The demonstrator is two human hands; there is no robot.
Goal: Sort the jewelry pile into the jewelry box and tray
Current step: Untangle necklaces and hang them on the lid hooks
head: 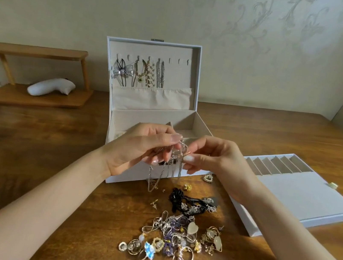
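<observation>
A white jewelry box (155, 113) stands open in the middle of the wooden table, with several necklaces hanging on hooks in its lid. In front of it my left hand (140, 149) and my right hand (213, 159) both pinch a tangle of silver chains (166, 169) that dangles above the table. Below the hands lies the jewelry pile (178, 236): rings, earrings, chains, a black beaded piece (186, 202) and a blue stone ring (149, 250). The white tray (304, 195) with slotted compartments lies to the right.
A wooden two-level stand (35, 76) at the back left holds a white curved object (51, 87). Loose earrings (208, 178) lie near the box's front corner. A patterned wall rises right behind the table.
</observation>
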